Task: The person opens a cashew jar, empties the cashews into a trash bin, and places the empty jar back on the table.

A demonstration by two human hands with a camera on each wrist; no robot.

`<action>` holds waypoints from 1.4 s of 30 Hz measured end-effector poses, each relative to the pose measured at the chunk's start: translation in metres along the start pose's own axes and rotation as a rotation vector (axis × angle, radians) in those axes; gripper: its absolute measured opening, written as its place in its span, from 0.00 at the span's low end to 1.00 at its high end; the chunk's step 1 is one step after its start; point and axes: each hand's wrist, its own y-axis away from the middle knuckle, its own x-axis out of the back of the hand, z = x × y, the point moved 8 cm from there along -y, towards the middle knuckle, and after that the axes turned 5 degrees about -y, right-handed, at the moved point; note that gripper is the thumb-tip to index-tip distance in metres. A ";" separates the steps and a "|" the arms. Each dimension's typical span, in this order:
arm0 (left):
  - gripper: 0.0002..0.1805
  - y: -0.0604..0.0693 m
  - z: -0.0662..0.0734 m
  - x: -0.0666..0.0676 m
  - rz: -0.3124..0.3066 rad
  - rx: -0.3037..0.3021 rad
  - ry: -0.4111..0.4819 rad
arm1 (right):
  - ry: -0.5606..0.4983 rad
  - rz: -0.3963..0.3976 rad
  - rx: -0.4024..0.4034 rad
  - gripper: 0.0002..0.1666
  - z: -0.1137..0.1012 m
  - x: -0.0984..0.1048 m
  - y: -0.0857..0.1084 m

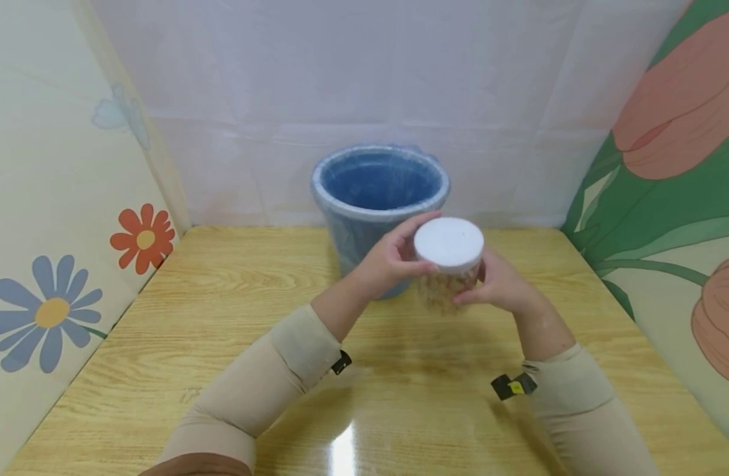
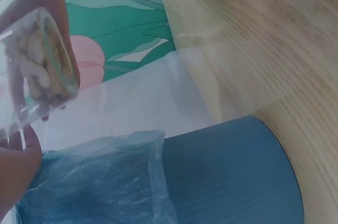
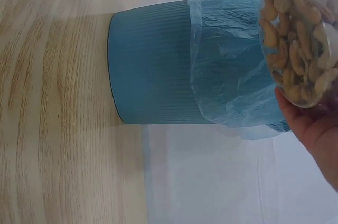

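A clear plastic jar (image 1: pixel 438 291) of cashews with a white lid (image 1: pixel 449 241) is held up above the table, just in front and to the right of a blue bin (image 1: pixel 346 231). My left hand (image 1: pixel 391 261) grips the lid from the left, thumb on the near side. Around the jar's right side, my right hand (image 1: pixel 503 281) holds the body below the lid. The right wrist view shows cashews (image 3: pixel 298 49) through the jar's base. In the left wrist view the right hand (image 2: pixel 50 2) wraps the jar above the left hand (image 2: pixel 18 174).
The bin stands upright at the back of the wooden table (image 1: pixel 233 317). A thin translucent bag (image 3: pixel 227 60) lines it and folds over its rim. Behind hangs a white sheet (image 1: pixel 269 79); flower-painted panels (image 1: pixel 49 198) flank the table.
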 end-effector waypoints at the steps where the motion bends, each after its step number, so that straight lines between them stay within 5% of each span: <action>1: 0.47 0.000 0.001 0.001 0.016 -0.003 -0.017 | 0.002 0.012 0.000 0.56 0.001 0.001 0.000; 8: 0.43 -0.001 0.004 0.003 0.117 0.001 -0.094 | 0.049 0.065 -0.003 0.56 0.001 0.004 -0.002; 16: 0.45 0.001 0.008 0.004 0.219 0.046 -0.319 | 0.104 0.154 0.030 0.57 -0.001 0.009 -0.003; 23: 0.45 -0.001 0.011 0.005 0.113 0.009 -0.171 | 0.077 0.144 0.041 0.56 -0.003 0.011 -0.001; 27: 0.57 -0.003 0.011 0.005 0.019 -0.023 -0.069 | 0.023 0.116 0.080 0.55 -0.008 0.011 0.001; 34: 0.60 -0.004 0.015 0.001 -0.074 -0.031 -0.017 | -0.134 -0.040 0.232 0.56 -0.021 0.002 0.000; 42: 0.57 -0.002 0.011 -0.009 -0.167 -0.020 0.053 | -0.145 -0.168 0.221 0.53 -0.019 -0.009 0.003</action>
